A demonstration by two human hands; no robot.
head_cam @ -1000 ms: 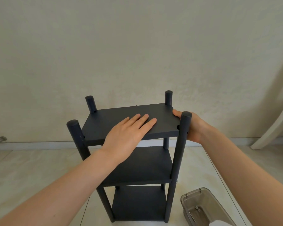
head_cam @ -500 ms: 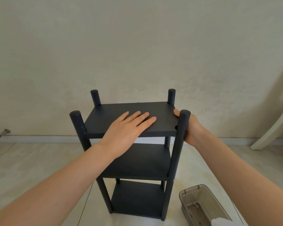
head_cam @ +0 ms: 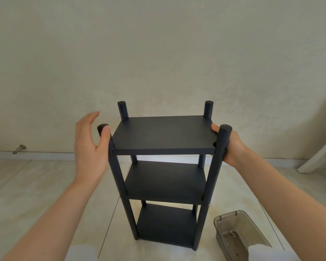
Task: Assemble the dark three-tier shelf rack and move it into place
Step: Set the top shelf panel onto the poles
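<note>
Your left hand (head_cam: 90, 146) has come off the rack (head_cam: 164, 134), fingers released; right hand (head_cam: 232, 147) grasps its corner post (head_cam: 221, 147). Likely lifting next.

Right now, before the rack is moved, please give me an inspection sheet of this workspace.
Surface: pale tiled floor; the shelf rack stands on it.
Job's things: shelf rack dark, upright, three shelves fitted between four posts.
Clutter: clear plastic box on the floor right of the rack, small screws inside.
Hands: left hand open beside the front left post, contact unclear; right hand grips the rack's right side at the top shelf, thumb on the shelf.
Cables: nothing seen.
Surroundings: plain wall behind; metal doorstop at its foot, left; white furniture leg far right.
</note>
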